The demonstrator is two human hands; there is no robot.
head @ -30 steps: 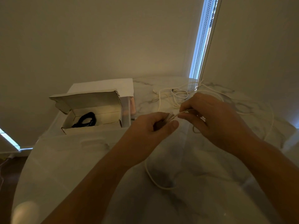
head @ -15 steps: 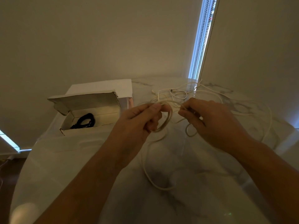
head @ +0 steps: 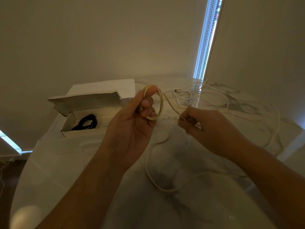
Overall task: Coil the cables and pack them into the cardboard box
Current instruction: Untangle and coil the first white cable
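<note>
White cable: thin, cream cord at frame centre, looping round the left hand's fingers; its slack is trailing down the marble table and tangling at upper right, hard to trace.
Left hand: gripping the small coil, fingers curling round it.
Right hand: pinching the cord; fingertips are hiding it.
Cardboard box: open at left, holding a coiled black cable, partly hidden.

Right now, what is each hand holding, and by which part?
Both hold the white cable. The left hand grips its coiled loops, wound round the fingers. The right hand pinches the free strand just beyond the coil.
</note>
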